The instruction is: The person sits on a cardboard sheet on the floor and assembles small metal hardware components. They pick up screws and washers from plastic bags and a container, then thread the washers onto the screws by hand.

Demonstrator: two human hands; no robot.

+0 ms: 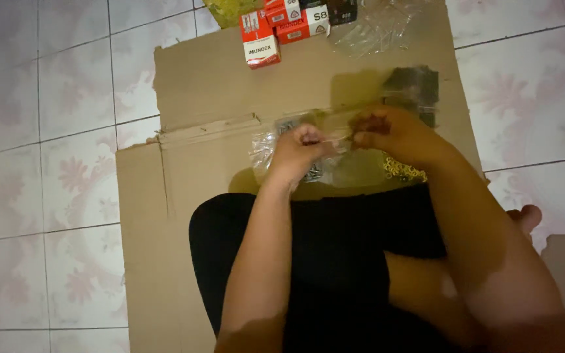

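The left hand (302, 145) is closing into a fist, and between its fingers it is pinching one end of a thin, pale strip (337, 138). The right hand (387, 131) is also clenching, and it is gripping the other end of the same strip, so the strip is running straight between the two hands, just above the cardboard sheet (217, 91). I cannot tell what the strip is made of, because it is very small and blurred.

Under the hands, clear plastic bags (266, 147) are lying on the cardboard, partly hidden by the wrists; the small dark pieces inside are hard to make out. A heap of small golden rings (403, 171) is showing just beside the right wrist. At the far edge, red and white boxes (261, 39) are standing, some cut off by the frame, near a crumpled clear plastic sheet (377, 29). The person's lap is covering the near part of the cardboard.
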